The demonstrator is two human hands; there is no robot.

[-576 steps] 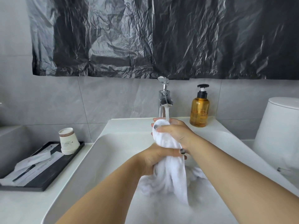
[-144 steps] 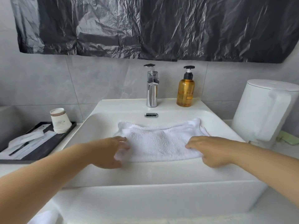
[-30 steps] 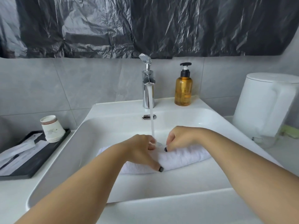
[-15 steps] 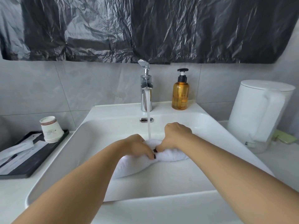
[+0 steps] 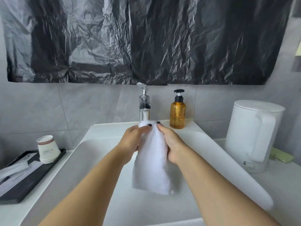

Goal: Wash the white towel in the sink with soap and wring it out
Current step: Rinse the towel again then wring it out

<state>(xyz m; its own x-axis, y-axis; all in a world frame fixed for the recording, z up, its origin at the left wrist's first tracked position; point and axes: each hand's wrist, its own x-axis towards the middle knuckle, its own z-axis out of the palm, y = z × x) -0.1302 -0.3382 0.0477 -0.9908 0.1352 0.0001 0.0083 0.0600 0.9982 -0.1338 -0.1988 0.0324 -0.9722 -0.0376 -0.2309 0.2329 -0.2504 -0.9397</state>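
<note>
Over the white sink (image 5: 216, 154), I am holding the white towel (image 5: 152, 162) up under the chrome faucet (image 5: 144, 103), its top bunched just beneath the spout and its lower end hanging down toward the basin floor without my being able to tell whether it is touching. My left hand (image 5: 132, 141) is pinching the towel's top from the left, and my right hand (image 5: 169, 144) is gripping it from the right, both clenched on the cloth. An amber soap pump bottle (image 5: 177, 111) is standing on the sink ledge beside the faucet. A white kettle (image 5: 251, 136) is sitting on the right; paper cups (image 5: 47, 149) are resting on a black tray (image 5: 24, 180) on the left.
</note>
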